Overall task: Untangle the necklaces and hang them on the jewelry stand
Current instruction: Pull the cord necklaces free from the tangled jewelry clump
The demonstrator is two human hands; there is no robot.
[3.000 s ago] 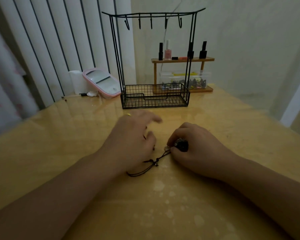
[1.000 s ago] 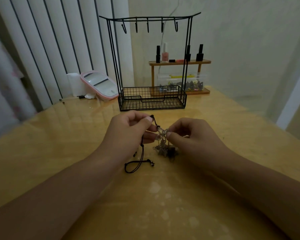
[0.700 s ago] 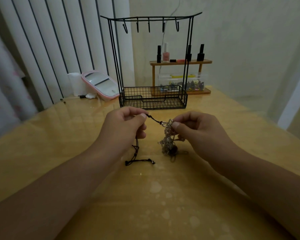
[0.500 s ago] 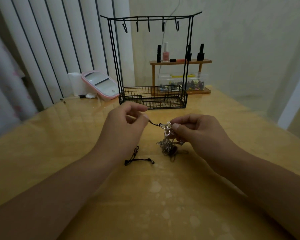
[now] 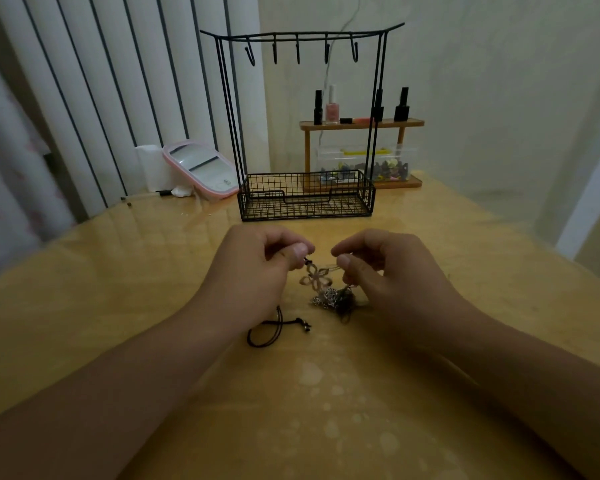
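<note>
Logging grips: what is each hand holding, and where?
Left hand pinches the black cord above the flower-shaped metal pendant; right hand pinches thin strands beside it.

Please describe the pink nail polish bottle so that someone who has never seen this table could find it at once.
Behind the black wire jewelry stand at the far side of the table is a small wooden shelf. On its top board stand several small bottles; the pink nail polish bottle is second from the left. It alone has a pale pink body and white cap; the others are black.

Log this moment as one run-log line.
phase: untangling | left hand: pinches black cord | right hand: pinches tangled necklaces | jewelry stand: hooks bare
</note>
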